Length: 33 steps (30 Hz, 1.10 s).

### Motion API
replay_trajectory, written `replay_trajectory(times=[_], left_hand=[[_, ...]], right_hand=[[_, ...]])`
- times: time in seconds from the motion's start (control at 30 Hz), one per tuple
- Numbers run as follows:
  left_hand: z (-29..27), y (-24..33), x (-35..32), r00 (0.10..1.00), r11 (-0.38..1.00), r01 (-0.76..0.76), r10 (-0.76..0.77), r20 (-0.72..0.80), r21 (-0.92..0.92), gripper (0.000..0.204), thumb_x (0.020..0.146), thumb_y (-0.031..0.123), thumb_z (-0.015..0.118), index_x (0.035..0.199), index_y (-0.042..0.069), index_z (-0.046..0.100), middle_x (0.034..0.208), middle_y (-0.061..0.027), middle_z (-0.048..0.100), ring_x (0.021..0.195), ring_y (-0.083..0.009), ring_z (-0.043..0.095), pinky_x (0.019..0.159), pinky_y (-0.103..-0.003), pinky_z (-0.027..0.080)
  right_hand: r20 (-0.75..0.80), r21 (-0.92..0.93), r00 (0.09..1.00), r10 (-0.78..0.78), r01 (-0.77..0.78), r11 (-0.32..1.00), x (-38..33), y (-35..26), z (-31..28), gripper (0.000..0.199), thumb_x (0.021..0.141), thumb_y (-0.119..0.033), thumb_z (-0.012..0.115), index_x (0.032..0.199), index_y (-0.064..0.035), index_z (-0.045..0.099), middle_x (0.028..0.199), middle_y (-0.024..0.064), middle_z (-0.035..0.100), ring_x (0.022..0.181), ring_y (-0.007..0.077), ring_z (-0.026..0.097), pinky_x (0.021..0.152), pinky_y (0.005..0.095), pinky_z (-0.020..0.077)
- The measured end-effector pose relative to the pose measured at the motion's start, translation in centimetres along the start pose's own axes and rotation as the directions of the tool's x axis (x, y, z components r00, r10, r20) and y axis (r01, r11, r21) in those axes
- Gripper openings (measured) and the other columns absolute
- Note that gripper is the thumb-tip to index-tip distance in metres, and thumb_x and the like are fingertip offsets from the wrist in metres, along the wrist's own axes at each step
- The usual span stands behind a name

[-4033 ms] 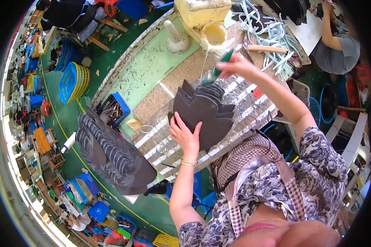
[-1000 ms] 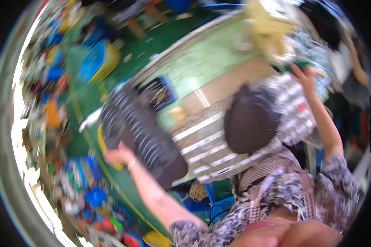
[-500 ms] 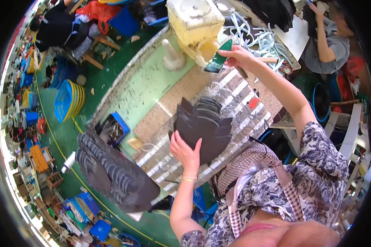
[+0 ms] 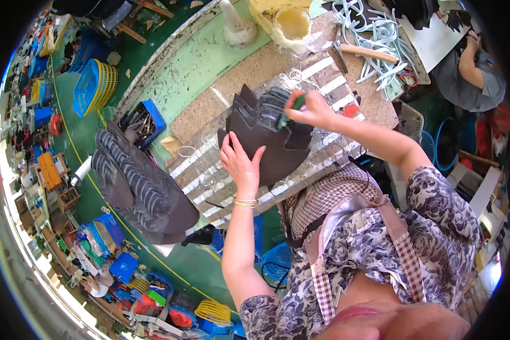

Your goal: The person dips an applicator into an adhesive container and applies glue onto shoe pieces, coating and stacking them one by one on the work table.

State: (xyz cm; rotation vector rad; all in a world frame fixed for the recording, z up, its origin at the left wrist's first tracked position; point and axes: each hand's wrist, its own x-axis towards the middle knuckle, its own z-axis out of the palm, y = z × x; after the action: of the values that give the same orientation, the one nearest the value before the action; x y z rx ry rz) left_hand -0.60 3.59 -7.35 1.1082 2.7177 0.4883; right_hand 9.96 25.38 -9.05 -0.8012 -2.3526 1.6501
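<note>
My left hand (image 4: 242, 162) lies flat with spread fingers on the near left part of a stack of dark brown, jagged-edged cut pieces (image 4: 279, 161). In my right hand (image 4: 311, 110) is a small green brush (image 4: 286, 116), gripped with closed fingers. Its lower end meets the overlapping, wet-looking edges at the stack's far side. My fingers hide much of the brush. Beneath the stack is a board with pale stripes (image 4: 209, 192). Beyond my right hand stands a round yellowish pot (image 4: 292, 24) of pale, glue-like stuff.
A second heap of dark layered pieces (image 4: 144, 187) sits at the table's left. Behind it is a blue tray of tools (image 4: 144, 122). A wooden-handled hammer (image 4: 368, 52) lies by pale blue strips (image 4: 360, 25). Another person (image 4: 473, 79) is at the far right.
My right hand has come from the yellowish pot toward me, bringing the green brush down onto the stack's edges. My left hand stays on the stack. The view has shifted.
</note>
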Motion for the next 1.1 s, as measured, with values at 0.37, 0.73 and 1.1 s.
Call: replay_trajectory(times=[0.37,0.73,1.1], left_hand=[[1.5,-2.5,-0.8,0.996,0.996,0.064,-0.068,-0.065,-0.054,0.078,0.068,0.033,0.075,0.127,-0.002,0.038,0.122,-0.0194,0.039,0.106,-0.0359,0.041,0.091,-0.044,0.034],[0.6,-4.9,-0.7,0.999,0.977,-0.004,-0.005,-0.043,-0.211,0.070,0.064,0.012,0.077,0.123,-0.003,0.043,0.118,-0.0194,0.042,0.101,-0.0358,0.041,0.089,-0.042,0.036],[0.0,-0.7,0.0,0.992,0.955,0.039,-0.073,-0.106,-0.295,0.077,0.059,0.006,0.078,0.123,-0.003,0.037,0.103,-0.0159,0.043,0.098,-0.0354,0.041,0.088,-0.041,0.035]], right_hand=[[-0.071,0.119,0.956,-0.285,0.292,0.949,-1.9,-0.9,5.0,0.016,0.075,-0.016,0.070,0.083,-0.0041,0.062,0.081,0.0061,0.065,0.076,0.0129,0.062,0.066,0.0267,0.0490],[0.217,-0.034,0.957,-0.193,0.205,0.978,-0.5,-3.2,6.0,0.014,0.079,-0.015,0.067,0.087,-0.0032,0.065,0.076,0.0072,0.066,0.062,0.0140,0.064,0.056,0.0258,0.0503],[-0.067,0.048,0.997,-0.023,0.026,0.999,-0.4,-1.9,1.9,0.018,0.085,-0.018,0.061,0.084,-0.0009,0.066,0.061,0.0060,0.064,0.054,0.0099,0.061,0.049,0.0235,0.0461]])
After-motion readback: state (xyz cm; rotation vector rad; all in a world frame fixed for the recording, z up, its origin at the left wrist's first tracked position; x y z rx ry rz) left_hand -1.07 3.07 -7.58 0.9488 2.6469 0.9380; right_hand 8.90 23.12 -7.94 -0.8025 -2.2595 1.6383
